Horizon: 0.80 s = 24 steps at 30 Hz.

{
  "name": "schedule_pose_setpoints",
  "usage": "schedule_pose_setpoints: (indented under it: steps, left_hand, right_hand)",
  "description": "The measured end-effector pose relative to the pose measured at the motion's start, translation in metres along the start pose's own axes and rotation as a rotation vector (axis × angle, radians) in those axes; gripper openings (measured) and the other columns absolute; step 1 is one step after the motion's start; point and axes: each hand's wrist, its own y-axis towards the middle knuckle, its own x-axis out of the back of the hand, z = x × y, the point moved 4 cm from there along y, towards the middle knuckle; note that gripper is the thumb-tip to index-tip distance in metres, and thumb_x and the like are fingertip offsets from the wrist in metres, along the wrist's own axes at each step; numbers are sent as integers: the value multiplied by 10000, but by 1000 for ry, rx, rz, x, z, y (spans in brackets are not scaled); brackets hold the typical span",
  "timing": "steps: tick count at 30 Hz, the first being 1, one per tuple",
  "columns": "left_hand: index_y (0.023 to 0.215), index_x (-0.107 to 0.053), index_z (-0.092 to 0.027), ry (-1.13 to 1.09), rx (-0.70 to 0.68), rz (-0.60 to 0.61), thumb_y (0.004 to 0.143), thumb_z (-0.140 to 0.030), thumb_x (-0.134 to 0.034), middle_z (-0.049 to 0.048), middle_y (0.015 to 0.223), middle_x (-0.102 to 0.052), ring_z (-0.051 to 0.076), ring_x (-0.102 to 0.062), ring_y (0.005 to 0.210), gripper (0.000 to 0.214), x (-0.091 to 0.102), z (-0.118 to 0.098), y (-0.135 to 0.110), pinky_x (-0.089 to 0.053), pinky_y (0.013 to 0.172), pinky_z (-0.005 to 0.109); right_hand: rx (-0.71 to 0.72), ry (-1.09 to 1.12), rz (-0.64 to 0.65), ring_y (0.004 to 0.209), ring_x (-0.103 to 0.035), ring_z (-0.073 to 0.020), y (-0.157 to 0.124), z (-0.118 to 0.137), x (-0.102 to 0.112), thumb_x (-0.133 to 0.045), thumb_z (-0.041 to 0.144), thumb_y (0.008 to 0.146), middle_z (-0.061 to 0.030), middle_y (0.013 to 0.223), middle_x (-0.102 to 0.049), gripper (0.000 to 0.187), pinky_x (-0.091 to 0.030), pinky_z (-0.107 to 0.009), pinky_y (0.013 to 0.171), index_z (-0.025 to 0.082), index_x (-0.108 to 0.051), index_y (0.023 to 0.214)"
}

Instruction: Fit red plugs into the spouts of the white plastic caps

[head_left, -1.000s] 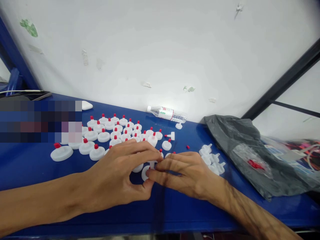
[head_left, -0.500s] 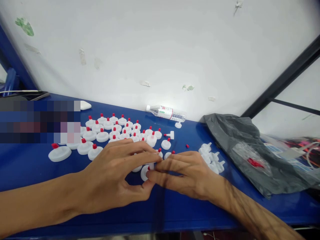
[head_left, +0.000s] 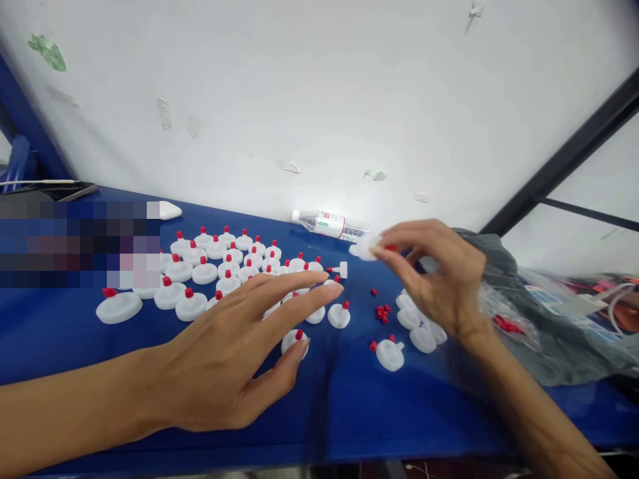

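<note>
My left hand (head_left: pixel 234 349) lies open over the blue table (head_left: pixel 74 346), fingers stretched toward the group of several white discs with red caps (head_left: pixel 219 263). Its thumb touches one capped disc (head_left: pixel 294 341) set down in front. My right hand (head_left: pixel 439 279) is raised above the table and pinches a white disc with a red cap (head_left: pixel 372 247) between fingertips. Under that hand lie a small heap of loose red caps (head_left: pixel 383 313), several uncapped white discs (head_left: pixel 417 329) and one disc (head_left: pixel 390 354) lying beside a red cap.
A plastic water bottle (head_left: pixel 332 225) lies against the white wall at the back. A grey plastic bag (head_left: pixel 519 313) holding red caps sits at the right. A white oval object (head_left: pixel 170 211) rests at the back left, beside a blurred patch.
The hands have parted: the left one let go of the capped disc on the table and spread open. The right one rose up and to the right, holding another disc with a red cap.
</note>
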Motion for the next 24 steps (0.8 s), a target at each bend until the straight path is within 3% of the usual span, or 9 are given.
schedule_pose_setpoints:
  steps: [3,6,9,12,17,20,24]
  left_hand:
    - [1491,-432,-140,-29,-24,4,950,-81,-491,124,1501,-503,210,-486,1400,547,-1,-1,0,-418,1192,351]
    - [1455,-464,-151,-40,-8,20,954,-65,-488,123,1444,-522,206,-516,1352,509,-3,1,-2,-436,1167,350]
    - [1438,-481,-139,-69,-22,7,950,-63,-488,127,1400,-529,212,-534,1302,494,-3,1,-3,-462,1127,350]
    - [1423,-486,-133,-78,-24,2,940,-47,-488,124,1357,-538,219,-542,1253,490,-3,1,-1,-479,1087,363]
    - [1403,-495,-127,-52,-37,12,936,-26,-491,124,1310,-549,229,-550,1194,477,-3,0,0,-491,1035,388]
    - [1395,-495,-116,-45,-46,17,938,-22,-489,125,1291,-551,225,-548,1188,467,-3,0,1,-478,1039,385]
    - [1364,-505,-121,-37,-38,15,946,-21,-486,100,1206,-581,204,-557,1135,430,-3,0,1,-475,1027,360]
  right_hand:
    - [-201,-146,176,644,-694,-167,2,-36,-4,-684,355,959,-25,899,-778,108,-519,-285,582,254,-724,959]
    - [-392,-381,534,680,-691,-223,-5,-62,-16,-635,434,968,-29,755,-753,208,-431,-297,581,251,-735,972]
    - [-465,-433,738,777,-700,-257,-14,-73,-27,-577,440,994,-67,870,-781,260,-394,-310,617,234,-734,1007]
    - [-483,-403,800,855,-711,-239,-22,-79,-37,-589,387,991,-70,1001,-793,221,-407,-297,660,226,-741,989]
    - [-553,-422,879,824,-711,-225,-29,-89,-45,-606,420,972,-55,935,-790,237,-426,-291,682,242,-761,964]
    - [-592,-485,879,850,-714,-246,-26,-91,-37,-534,509,993,-65,953,-785,337,-436,-306,690,252,-749,1021]
    - [-661,-641,873,837,-711,-334,-25,-93,-10,-469,563,992,-114,898,-768,421,-450,-377,684,243,-740,960]
